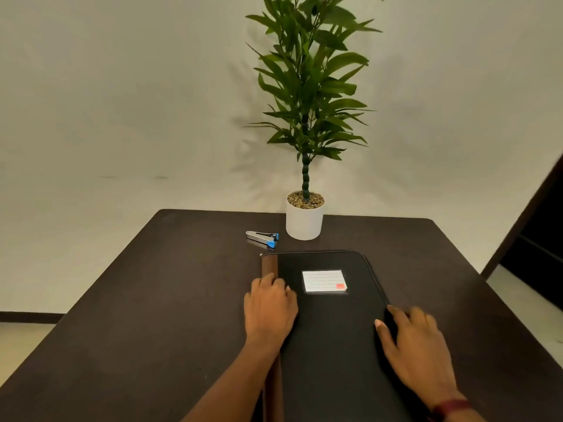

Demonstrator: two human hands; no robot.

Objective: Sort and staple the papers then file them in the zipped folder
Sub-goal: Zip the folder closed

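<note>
A closed black zipped folder (329,330) with a brown spine lies on the dark table (152,300) in front of me. A white lined label with a small red square sits on its cover. My left hand (269,309) rests flat on the folder's spine edge, fingers relaxed. At the folder's right edge is my right hand (417,348), its thumb on the cover and its fingers curled over the zipper side. A silver and blue stapler (263,237) lies beyond the folder, to the left of the pot. No loose papers are visible.
A tall green plant in a white pot (304,222) stands at the table's far edge, just behind the folder. A pale wall is behind it. A dark door or frame (530,239) stands at the right.
</note>
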